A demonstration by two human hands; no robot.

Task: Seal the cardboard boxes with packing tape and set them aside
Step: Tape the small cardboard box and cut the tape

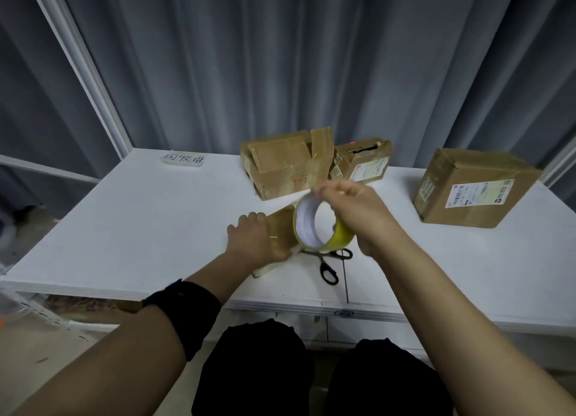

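Brown tape (280,228) stretches from the tape roll (324,225) to your left hand (258,241). That hand curls over a small box (263,270) just left of the roll, pinning the strip down. Your right hand (358,209) grips the roll from above. You appear to be mid-seal. Next, smooth the strip flat and cut it with the scissors (330,262) lying just below the roll. An open box (280,163) waits beyond the roll.
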